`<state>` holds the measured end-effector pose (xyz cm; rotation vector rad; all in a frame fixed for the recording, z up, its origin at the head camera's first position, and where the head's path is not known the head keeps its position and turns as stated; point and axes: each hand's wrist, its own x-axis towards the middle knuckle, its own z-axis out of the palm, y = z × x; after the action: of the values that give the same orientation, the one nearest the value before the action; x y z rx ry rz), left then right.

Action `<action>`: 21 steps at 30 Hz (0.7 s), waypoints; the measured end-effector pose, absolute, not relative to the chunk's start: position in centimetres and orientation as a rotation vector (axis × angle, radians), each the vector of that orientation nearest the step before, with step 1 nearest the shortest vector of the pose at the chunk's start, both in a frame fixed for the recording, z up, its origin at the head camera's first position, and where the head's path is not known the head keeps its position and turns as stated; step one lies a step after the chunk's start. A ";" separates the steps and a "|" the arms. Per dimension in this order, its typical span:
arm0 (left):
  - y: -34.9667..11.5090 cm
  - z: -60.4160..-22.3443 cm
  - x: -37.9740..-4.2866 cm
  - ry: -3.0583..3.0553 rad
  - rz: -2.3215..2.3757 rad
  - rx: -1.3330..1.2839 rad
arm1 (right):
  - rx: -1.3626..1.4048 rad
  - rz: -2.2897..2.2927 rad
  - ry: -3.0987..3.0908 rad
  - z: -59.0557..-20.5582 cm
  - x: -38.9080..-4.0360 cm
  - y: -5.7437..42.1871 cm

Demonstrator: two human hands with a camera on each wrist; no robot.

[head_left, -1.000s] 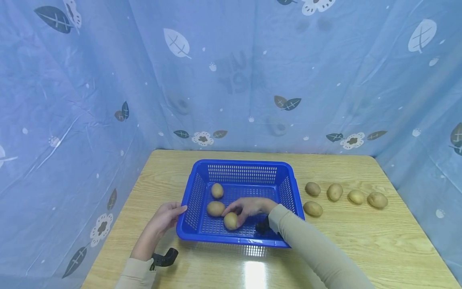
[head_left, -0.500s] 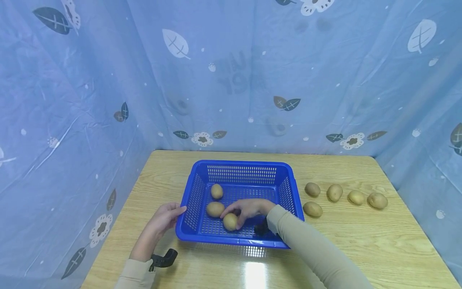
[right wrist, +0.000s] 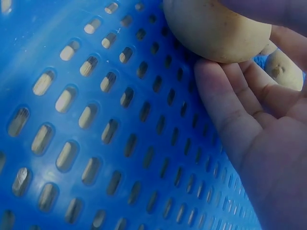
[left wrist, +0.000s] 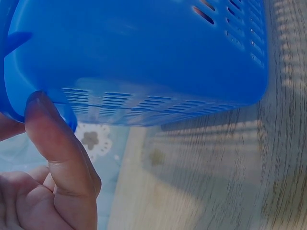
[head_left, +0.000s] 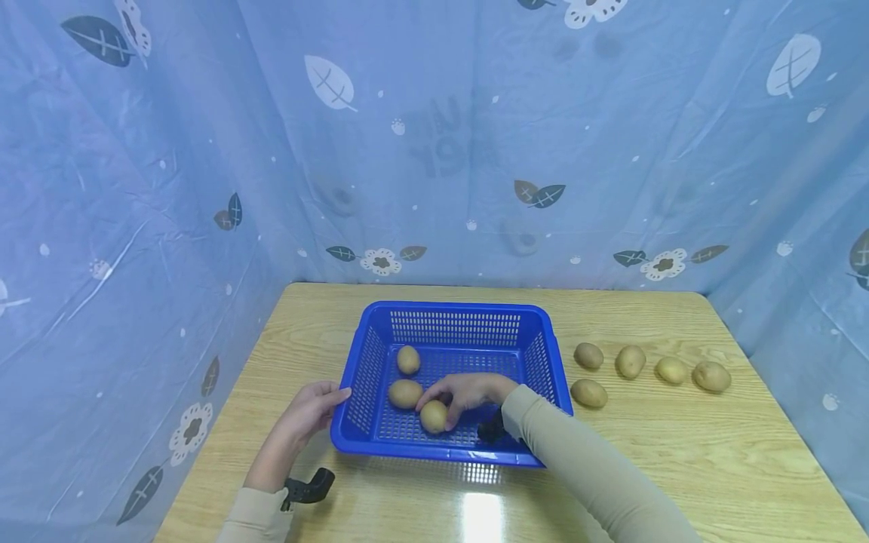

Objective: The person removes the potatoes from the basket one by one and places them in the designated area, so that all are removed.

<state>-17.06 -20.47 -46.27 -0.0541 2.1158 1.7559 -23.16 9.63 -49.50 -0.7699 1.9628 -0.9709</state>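
A blue plastic basket (head_left: 453,454) with slotted walls stands on the table. At its left rim, my left hand (head_left: 311,411) pinches the edge, thumb on top; the left wrist view shows a digit of the left hand (left wrist: 64,153) against the rim. Inside the basket, my right hand (head_left: 468,392) holds a potato (head_left: 433,416) near the front, fingers and thumb around it. The right wrist view shows this potato (right wrist: 218,31) between the digits, close over the slotted floor. Two more potatoes lie in the basket: one (head_left: 405,394) right beside the fingertips, another (head_left: 408,360) behind it.
Several potatoes lie on the wooden table (head_left: 686,452) right of the basket, the nearest potato (head_left: 589,393) close to its right wall. A blue patterned curtain (head_left: 434,151) hangs behind and along the sides of the table. A black wrist mount (head_left: 310,486) sticks out from the left wrist.
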 end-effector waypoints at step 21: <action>-20.4 -46.3 -16.9 2.117 1.751 -0.091 | -0.797 -0.862 2.042 -48.7 -23.0 10.0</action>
<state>-16.92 -20.36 -46.33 -0.0912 2.1170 1.7515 -23.01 9.96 -48.66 -0.7966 2.0418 -0.8619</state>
